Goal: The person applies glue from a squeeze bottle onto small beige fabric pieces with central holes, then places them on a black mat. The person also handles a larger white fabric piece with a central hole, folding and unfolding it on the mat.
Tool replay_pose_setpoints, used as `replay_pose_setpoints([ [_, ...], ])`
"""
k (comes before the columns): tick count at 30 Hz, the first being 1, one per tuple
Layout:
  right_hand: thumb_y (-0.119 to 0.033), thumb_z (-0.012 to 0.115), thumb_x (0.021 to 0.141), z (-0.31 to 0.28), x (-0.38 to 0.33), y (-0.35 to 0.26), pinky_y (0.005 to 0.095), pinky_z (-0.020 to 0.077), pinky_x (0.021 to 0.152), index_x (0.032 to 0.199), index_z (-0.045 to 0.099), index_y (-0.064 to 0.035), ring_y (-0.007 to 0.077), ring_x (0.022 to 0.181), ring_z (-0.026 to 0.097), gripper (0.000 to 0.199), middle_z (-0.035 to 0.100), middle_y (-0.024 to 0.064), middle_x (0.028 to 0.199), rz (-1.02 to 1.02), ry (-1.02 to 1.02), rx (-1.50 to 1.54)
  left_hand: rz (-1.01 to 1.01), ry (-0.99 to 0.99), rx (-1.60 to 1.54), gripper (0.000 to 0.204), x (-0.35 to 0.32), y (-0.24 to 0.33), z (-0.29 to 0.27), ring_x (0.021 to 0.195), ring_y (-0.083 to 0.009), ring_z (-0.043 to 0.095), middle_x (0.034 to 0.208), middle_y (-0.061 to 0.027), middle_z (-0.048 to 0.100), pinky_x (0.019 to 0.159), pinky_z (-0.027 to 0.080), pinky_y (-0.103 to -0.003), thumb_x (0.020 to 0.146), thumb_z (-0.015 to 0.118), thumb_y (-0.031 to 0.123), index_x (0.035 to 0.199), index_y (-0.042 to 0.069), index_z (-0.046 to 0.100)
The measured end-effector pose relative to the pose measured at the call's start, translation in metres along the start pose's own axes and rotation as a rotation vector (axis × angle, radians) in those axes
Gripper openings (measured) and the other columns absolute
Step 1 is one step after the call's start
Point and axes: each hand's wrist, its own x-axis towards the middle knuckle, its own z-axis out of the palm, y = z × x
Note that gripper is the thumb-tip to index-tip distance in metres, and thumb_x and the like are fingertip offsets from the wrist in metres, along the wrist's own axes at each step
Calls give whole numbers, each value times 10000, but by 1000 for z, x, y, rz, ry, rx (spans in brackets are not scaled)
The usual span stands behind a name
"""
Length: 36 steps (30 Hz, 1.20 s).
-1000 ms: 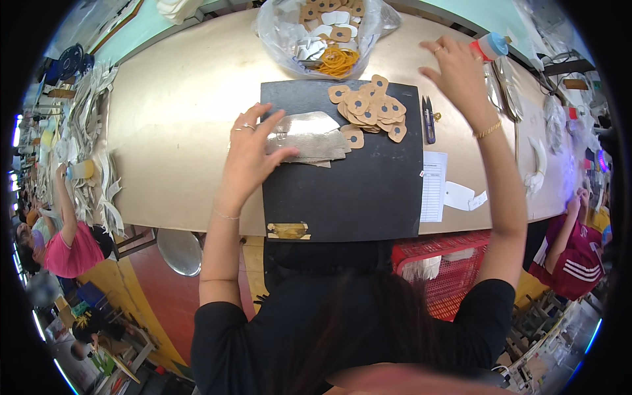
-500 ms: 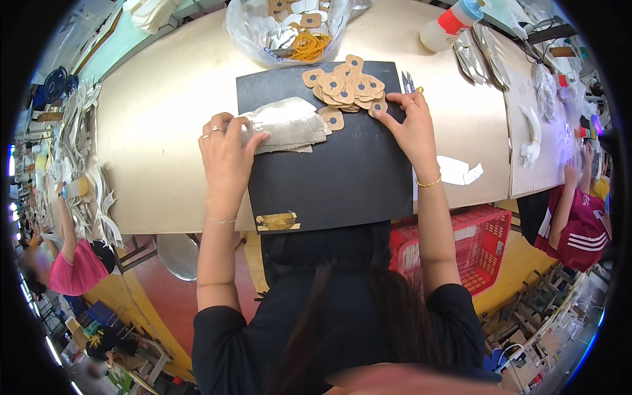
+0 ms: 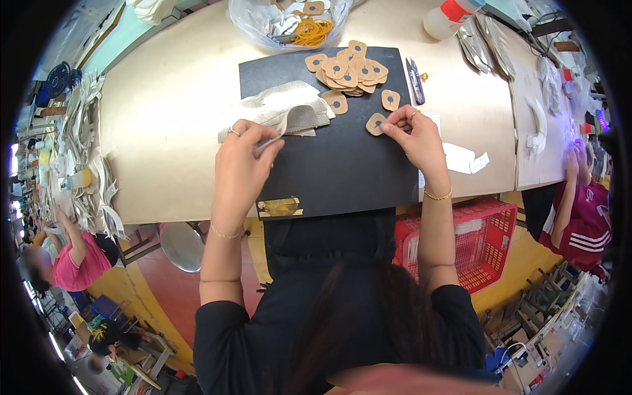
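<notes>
My left hand (image 3: 245, 164) pinches the edge of a silvery fabric piece (image 3: 301, 118), which curls up off the stack of silvery pieces (image 3: 266, 100) on the black board (image 3: 329, 178). Between thumb and fingers of my right hand (image 3: 416, 139) is a small tan rounded patch (image 3: 376, 124) with a dark spot and slit in its middle, held over the board's right side. A heap of similar tan patches (image 3: 349, 69) lies at the board's far edge. One loose patch (image 3: 390, 100) rests just beyond my right hand, another beside the silvery stack.
Thread snips (image 3: 415, 82) lie right of the board, near a white paper strip (image 3: 466, 159). Farther back stand a clear plastic bag (image 3: 250, 29) with patches and rubber bands, and a bottle (image 3: 447, 21). Below the table's edge is a red basket (image 3: 471, 253). Co-workers sit at both sides.
My left hand has drawn nearer and peeled up the top silvery piece. My right hand has taken a tan patch from beside the heap and brought it toward me.
</notes>
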Motion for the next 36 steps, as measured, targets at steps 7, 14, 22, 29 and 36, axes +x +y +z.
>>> replay_pose_setpoints([
  [7, -144, 686, 802, 21, -15, -17, 261, 480, 665, 946, 633, -5, 125, 701, 598, 207, 649, 64, 806, -121, -216, -127, -86, -428, -492, 130, -31, 23, -18, 661, -81, 567, 729, -43, 634, 592, 419, -204, 700, 743, 36, 794, -11, 667],
  [14, -257, 614, 871, 10, -34, -17, 287, 460, 786, 1098, 603, -22, 146, 883, 572, 327, 616, 105, 1036, -102, -530, 642, -271, -580, -646, 285, -22, 20, 23, 632, -39, 534, 694, -7, 628, 551, 416, -190, 699, 802, 203, 842, -10, 679],
  [22, -215, 703, 815, 5, -50, -10, 204, 451, 538, 962, 633, 21, 58, 604, 542, 286, 623, 24, 735, 184, -414, 320, -364, -603, -681, 306, -13, 8, 46, 727, -66, 574, 809, -50, 654, 647, 465, -208, 756, 741, 145, 989, -36, 659],
  [29, -249, 714, 805, 0, -47, -9, 218, 460, 576, 954, 644, 13, 73, 634, 561, 309, 638, 33, 746, 144, -420, 350, -331, -581, -655, 293, -10, 10, 44, 727, -67, 578, 811, -50, 655, 647, 468, -207, 768, 722, 143, 987, -40, 659],
  [36, -217, 669, 835, -20, -18, -1, 256, 467, 655, 913, 674, -12, 108, 697, 577, 220, 655, 57, 785, -171, 102, -25, -303, -753, -640, 199, -13, 18, 44, 699, -47, 553, 781, -14, 637, 629, 434, -189, 760, 730, 97, 908, -20, 665],
])
